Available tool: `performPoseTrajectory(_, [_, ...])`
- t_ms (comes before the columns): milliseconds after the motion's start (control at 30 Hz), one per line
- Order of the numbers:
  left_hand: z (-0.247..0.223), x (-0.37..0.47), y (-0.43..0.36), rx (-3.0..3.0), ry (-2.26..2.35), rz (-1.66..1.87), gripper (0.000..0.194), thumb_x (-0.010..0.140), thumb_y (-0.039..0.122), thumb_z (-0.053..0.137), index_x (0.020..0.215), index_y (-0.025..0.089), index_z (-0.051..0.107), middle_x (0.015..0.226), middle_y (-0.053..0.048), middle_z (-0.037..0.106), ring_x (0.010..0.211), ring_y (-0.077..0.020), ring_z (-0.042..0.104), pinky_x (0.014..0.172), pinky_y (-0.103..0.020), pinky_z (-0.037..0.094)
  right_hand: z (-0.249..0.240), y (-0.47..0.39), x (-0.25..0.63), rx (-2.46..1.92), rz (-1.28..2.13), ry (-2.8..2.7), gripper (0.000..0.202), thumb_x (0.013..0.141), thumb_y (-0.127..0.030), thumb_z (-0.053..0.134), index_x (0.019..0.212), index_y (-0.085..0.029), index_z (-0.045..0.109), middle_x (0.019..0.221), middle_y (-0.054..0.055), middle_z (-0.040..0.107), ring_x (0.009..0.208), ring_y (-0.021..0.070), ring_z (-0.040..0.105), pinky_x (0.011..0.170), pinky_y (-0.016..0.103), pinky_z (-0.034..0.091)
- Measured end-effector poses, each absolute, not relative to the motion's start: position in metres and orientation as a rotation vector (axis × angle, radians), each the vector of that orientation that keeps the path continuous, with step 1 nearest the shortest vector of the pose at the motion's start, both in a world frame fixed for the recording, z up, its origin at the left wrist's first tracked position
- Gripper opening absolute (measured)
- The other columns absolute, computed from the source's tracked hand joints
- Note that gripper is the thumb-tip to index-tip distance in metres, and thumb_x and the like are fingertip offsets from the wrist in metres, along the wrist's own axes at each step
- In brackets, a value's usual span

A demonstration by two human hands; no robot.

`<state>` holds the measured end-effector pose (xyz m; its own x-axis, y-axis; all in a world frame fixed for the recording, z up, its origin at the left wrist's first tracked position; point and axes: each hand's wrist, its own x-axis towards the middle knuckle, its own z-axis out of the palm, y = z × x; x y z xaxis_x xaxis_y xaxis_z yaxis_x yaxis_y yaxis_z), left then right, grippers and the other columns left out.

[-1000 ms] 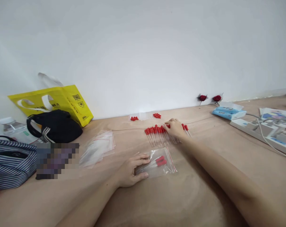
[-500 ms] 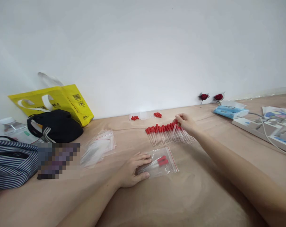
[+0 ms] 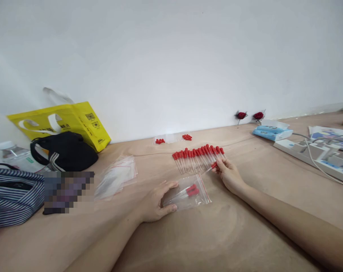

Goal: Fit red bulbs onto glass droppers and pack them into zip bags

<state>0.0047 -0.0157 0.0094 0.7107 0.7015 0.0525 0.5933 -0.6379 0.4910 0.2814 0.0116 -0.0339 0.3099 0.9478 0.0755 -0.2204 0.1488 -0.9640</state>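
A clear zip bag (image 3: 201, 200) with a red edge line lies flat on the table, with red-capped droppers (image 3: 192, 190) inside. My left hand (image 3: 160, 201) rests at the bag's left end, thumb and fingers spread apart. Between the fingertips of my right hand (image 3: 228, 173) is a single red-capped dropper (image 3: 213, 165), its clear tip pointing left toward the bag's upper right corner. Behind the bag lies a row of several red-capped droppers (image 3: 198, 152), side by side with caps toward the wall.
A stack of clear bags (image 3: 118, 173) lies left of centre. Two bags with red caps (image 3: 187, 137) are near the wall. Farther left are a yellow bag (image 3: 94, 128), a black pouch (image 3: 72, 151) and a striped bag (image 3: 15, 200). A power strip (image 3: 315, 156) and blue packet (image 3: 272, 132) sit right.
My right hand has moved from the row toward me, bringing a dropper near the bag's opening. My left hand stays at the bag.
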Motion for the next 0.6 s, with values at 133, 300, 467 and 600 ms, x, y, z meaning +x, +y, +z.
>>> performPoseTrajectory(133, [0.010,0.005,-0.017,2.468,0.972,0.349,0.057,0.076,0.034,0.055,0.127,0.022,0.034,0.130,-0.006,0.043,0.121,-0.0248,0.037,0.103,-0.045,0.025,-0.031,0.001,0.273,-0.988,1.259,-0.950,0.037,0.062,-0.049,0.065,0.076,-0.019,0.048,0.076,0.002,0.061,0.062,0.0110,0.058,0.061,0.025,0.047])
performPoseTrajectory(300, [0.005,0.004,-0.014,2.494,0.925,0.378,0.057,0.076,0.034,0.055,0.128,0.023,0.033,0.131,-0.006,0.043,0.120,-0.0237,0.038,0.103,-0.045,0.024,-0.025,-0.011,0.269,-0.917,1.576,-1.087,0.039,0.059,-0.036,0.071,0.085,-0.018,0.048,0.074,0.000,0.063,0.059,0.0103,0.061,0.056,0.022,0.047])
performPoseTrajectory(467, [0.002,0.003,-0.010,2.512,0.880,0.401,0.056,0.076,0.036,0.054,0.127,0.023,0.034,0.131,-0.006,0.043,0.119,-0.0239,0.039,0.103,-0.044,0.023,-0.023,-0.008,0.259,-1.068,1.512,-1.340,0.038,0.060,-0.045,0.067,0.076,-0.017,0.048,0.040,-0.011,0.046,0.029,0.0051,0.040,0.032,0.017,0.028])
performPoseTrajectory(600, [0.002,0.005,-0.011,2.515,0.897,0.404,0.056,0.076,0.035,0.054,0.127,0.022,0.034,0.130,-0.007,0.043,0.119,-0.0236,0.040,0.104,-0.045,0.023,-0.022,-0.008,0.248,-1.127,1.387,-1.437,0.035,0.061,-0.048,0.064,0.067,-0.016,0.054,0.039,-0.009,0.044,0.031,0.0045,0.036,0.033,0.018,0.026])
